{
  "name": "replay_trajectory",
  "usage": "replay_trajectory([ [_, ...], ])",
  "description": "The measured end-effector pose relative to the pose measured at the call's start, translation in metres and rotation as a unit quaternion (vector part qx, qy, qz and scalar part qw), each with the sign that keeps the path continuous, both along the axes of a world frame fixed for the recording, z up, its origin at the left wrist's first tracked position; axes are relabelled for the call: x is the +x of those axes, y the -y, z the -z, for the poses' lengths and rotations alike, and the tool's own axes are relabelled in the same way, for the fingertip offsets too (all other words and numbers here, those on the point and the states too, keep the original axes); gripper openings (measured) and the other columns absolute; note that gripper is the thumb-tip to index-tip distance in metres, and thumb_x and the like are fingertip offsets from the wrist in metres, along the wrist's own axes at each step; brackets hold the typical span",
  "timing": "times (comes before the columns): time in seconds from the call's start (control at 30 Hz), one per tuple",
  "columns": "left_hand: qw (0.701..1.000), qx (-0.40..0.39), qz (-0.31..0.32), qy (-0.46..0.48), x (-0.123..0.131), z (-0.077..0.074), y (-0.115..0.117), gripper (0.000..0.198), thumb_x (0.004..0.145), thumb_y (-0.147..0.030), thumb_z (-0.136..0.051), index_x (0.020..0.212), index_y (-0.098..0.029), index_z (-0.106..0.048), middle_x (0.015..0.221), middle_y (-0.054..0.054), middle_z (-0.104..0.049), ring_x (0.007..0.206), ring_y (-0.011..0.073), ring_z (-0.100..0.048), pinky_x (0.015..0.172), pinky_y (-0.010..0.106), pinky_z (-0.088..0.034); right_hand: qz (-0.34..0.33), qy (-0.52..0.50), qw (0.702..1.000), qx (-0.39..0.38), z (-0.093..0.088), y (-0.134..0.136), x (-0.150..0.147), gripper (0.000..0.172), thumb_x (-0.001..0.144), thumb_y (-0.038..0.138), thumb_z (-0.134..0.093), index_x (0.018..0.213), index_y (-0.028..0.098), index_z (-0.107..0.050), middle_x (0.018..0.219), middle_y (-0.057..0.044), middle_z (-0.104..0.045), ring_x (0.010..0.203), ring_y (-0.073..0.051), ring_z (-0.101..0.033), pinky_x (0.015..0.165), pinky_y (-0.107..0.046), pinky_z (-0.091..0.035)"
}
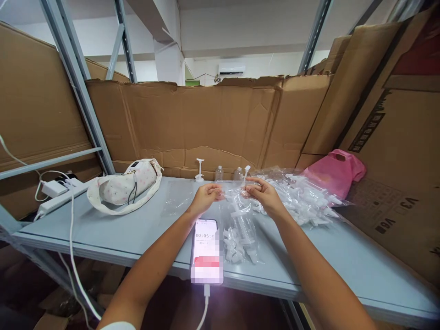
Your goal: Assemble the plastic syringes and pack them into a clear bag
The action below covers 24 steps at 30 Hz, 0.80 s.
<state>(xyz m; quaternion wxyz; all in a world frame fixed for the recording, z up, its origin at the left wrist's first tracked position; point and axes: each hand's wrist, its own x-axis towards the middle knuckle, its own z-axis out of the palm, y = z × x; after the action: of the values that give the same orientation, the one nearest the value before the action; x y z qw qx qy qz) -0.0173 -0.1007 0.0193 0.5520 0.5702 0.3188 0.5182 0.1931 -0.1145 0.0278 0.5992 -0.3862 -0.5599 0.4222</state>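
A clear plastic bag [239, 229] with several white pump pieces inside hangs and rests at the shelf's front edge. My left hand [207, 198] pinches the bag's upper left edge. Opposite it, my right hand [264, 195] has thumb and fingers closed on the upper right edge. A white pump head [246, 169] shows just above the right fingers; I cannot tell whether it is held or stands behind them. Beyond the hands are two small clear bottles, one on the left [219, 173] and one on the right [238, 174], plus an upright white pump [200, 170].
A phone [206, 250] showing a timer is at the shelf edge, cable below. On the right lie a large bag of white pumps [302, 197] and a pink plastic bag [333, 174]. Leftward are a white cloth bag [125, 185] and a power strip [63, 199]. Cardboard [206, 119] walls the back.
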Motion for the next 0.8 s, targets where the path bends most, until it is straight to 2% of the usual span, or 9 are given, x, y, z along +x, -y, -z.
replay_trajectory([
  [0.13, 0.99, -0.056, 0.104, -0.077, -0.005, 0.0, 0.007, 0.049, 0.065, -0.048, -0.07, 0.098, -0.013, -0.063, 0.101, 0.013, -0.066, 0.076, 0.0164, -0.066, 0.072, 0.029, -0.05, 0.018, -0.016, 1.0, -0.003, -0.001, 0.0, 0.002, 0.046, 0.058, 0.039, -0.077, 0.096, 0.021, -0.059, 0.065, 0.002, -0.067, 0.06, -0.016, -0.066, 0.073, -0.036, -0.054],
  [0.2, 0.978, -0.072, 0.162, -0.113, -0.004, 0.001, 0.011, 0.049, 0.064, -0.046, -0.072, 0.099, -0.013, -0.064, 0.103, 0.014, -0.066, 0.08, 0.0176, -0.066, 0.075, 0.03, -0.05, 0.033, -0.024, 0.999, 0.0, -0.002, 0.0, 0.003, 0.046, 0.057, 0.039, -0.077, 0.096, 0.022, -0.058, 0.065, 0.002, -0.067, 0.06, -0.016, -0.066, 0.074, -0.037, -0.054],
  [0.27, 0.971, -0.08, 0.188, -0.125, -0.001, 0.004, 0.013, 0.048, 0.061, -0.042, -0.075, 0.098, -0.013, -0.064, 0.099, 0.013, -0.067, 0.078, 0.0173, -0.066, 0.074, 0.03, -0.049, 0.048, -0.032, 0.998, 0.004, -0.003, -0.001, 0.004, 0.047, 0.057, 0.04, -0.077, 0.096, 0.023, -0.058, 0.066, 0.003, -0.067, 0.061, -0.017, -0.066, 0.076, -0.039, -0.054],
  [0.37, 0.972, -0.089, 0.186, -0.117, 0.005, 0.008, 0.014, 0.045, 0.061, -0.04, -0.076, 0.094, -0.012, -0.063, 0.09, 0.011, -0.068, 0.072, 0.0167, -0.067, 0.067, 0.028, -0.049, 0.044, -0.043, 0.998, 0.002, -0.003, -0.001, 0.004, 0.051, 0.056, 0.04, -0.077, 0.099, 0.025, -0.055, 0.072, 0.002, -0.068, 0.065, -0.018, -0.066, 0.08, -0.042, -0.053],
  [0.47, 0.978, -0.099, 0.164, -0.085, 0.009, 0.009, 0.014, 0.041, 0.063, -0.036, -0.075, 0.093, -0.013, -0.061, 0.082, 0.008, -0.067, 0.068, 0.0166, -0.067, 0.065, 0.027, -0.05, 0.02, -0.064, 0.998, 0.007, -0.002, 0.0, -0.001, 0.058, 0.055, 0.039, -0.078, 0.104, 0.028, -0.051, 0.088, 0.0, -0.068, 0.071, -0.017, -0.067, 0.085, -0.043, -0.051],
  [0.63, 0.986, -0.105, 0.127, -0.016, 0.007, 0.008, 0.011, 0.037, 0.067, -0.03, -0.073, 0.097, -0.014, -0.059, 0.085, 0.006, -0.066, 0.069, 0.0164, -0.067, 0.07, 0.03, -0.052, -0.005, -0.086, 0.996, 0.0, 0.001, 0.002, -0.012, 0.057, 0.058, 0.041, -0.077, 0.106, 0.03, -0.049, 0.103, -0.002, -0.064, 0.092, -0.019, -0.065, 0.088, -0.038, -0.049],
  [0.73, 0.988, -0.101, 0.119, 0.017, 0.006, 0.008, 0.009, 0.035, 0.067, -0.027, -0.072, 0.097, -0.014, -0.059, 0.084, 0.005, -0.065, 0.07, 0.017, -0.067, 0.071, 0.032, -0.052, -0.023, -0.051, 0.997, -0.043, 0.003, 0.005, -0.012, 0.051, 0.063, 0.045, -0.073, 0.107, 0.029, -0.052, 0.105, -0.004, -0.065, 0.094, -0.02, -0.064, 0.083, -0.034, -0.05],
  [0.8, 0.989, -0.097, 0.103, 0.034, 0.006, 0.007, 0.009, 0.034, 0.067, -0.025, -0.073, 0.095, -0.014, -0.059, 0.082, 0.004, -0.065, 0.068, 0.0163, -0.067, 0.07, 0.032, -0.052, -0.064, -0.002, 0.995, -0.074, 0.004, 0.007, -0.012, 0.048, 0.068, 0.048, -0.069, 0.109, 0.028, -0.054, 0.103, -0.005, -0.066, 0.093, -0.02, -0.063, 0.079, -0.032, -0.051],
])
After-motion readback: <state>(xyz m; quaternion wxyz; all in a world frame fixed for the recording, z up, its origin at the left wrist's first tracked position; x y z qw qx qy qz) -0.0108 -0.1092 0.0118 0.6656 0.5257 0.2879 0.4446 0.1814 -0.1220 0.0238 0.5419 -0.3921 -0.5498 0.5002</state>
